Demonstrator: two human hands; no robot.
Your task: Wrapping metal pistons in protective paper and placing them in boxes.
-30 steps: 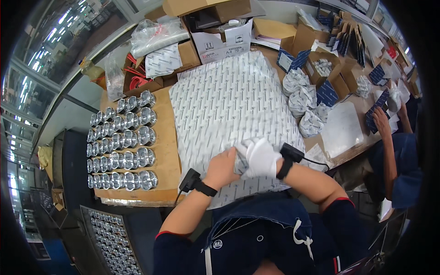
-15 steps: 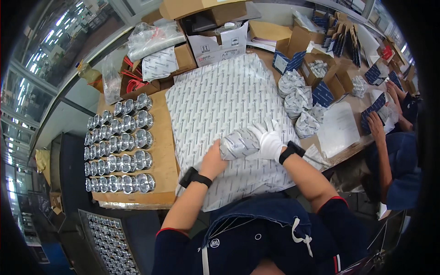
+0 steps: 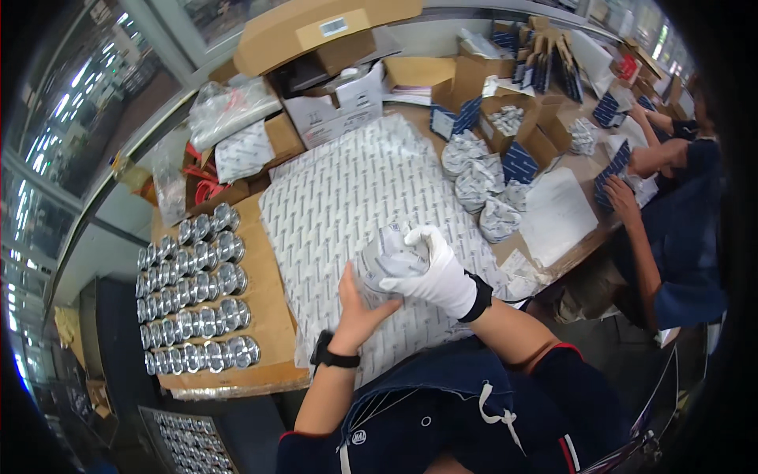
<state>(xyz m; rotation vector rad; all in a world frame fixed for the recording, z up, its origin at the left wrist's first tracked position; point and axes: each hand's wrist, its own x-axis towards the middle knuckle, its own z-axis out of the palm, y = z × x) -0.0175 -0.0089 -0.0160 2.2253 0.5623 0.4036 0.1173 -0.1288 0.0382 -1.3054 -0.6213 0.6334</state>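
Observation:
A bundle wrapped in white printed paper [image 3: 380,259] is held between my hands, above a stack of the same printed sheets [image 3: 339,186]. My bare left hand [image 3: 359,306] cups its left and lower side, fingers partly hidden behind the paper. On the right side, my right hand [image 3: 439,276] in a white glove curls its fingers round the bundle's top and edge. What lies inside the paper is hidden. Left of the sheets, several rows of shiny metal pistons [image 3: 207,320] stand on a cardboard sheet [image 3: 272,316].
Several paper-wrapped bundles [image 3: 476,175] sit right of the stack, beside blue-and-brown boxes [image 3: 521,160] and a white sheet [image 3: 557,217]. Cartons [image 3: 335,107] and plastic bags [image 3: 229,110] line the back. A co-worker's hands [image 3: 621,197] handle a box at the right.
The bundle has been turned more upright. My right hand has gone from lying spread against its side to curling round it; my left hand has shifted lower. The whole view has shifted.

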